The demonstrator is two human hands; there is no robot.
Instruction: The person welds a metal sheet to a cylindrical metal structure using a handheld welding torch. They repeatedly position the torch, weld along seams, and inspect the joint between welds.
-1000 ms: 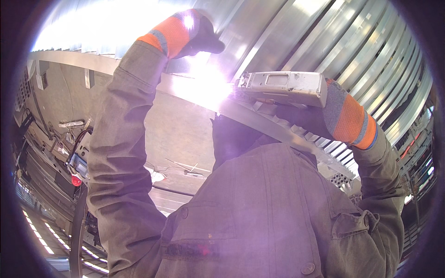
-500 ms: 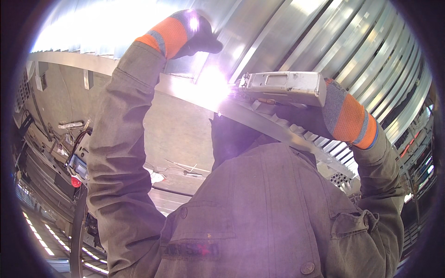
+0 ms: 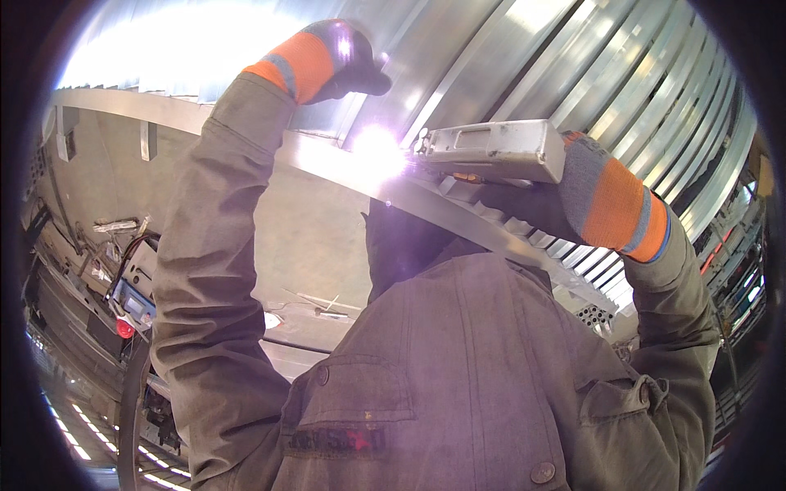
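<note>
Welding seems in hand, the next move likely calling for steady aim: the right hand [image 3: 576, 192] grips the welding torch [image 3: 495, 150], aimed into glare [image 3: 378, 155] at the metal bar [image 3: 485, 228]; the curled left hand's [image 3: 350, 64] hold is unclear.

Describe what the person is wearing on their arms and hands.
The left sleeve and right sleeve are long, creased and grey-brown. The left hand and right hand wear knit gloves: orange wrists crossed by a grey band, with dark material over the fingers. A thin blue edge trims the right glove.
</note>
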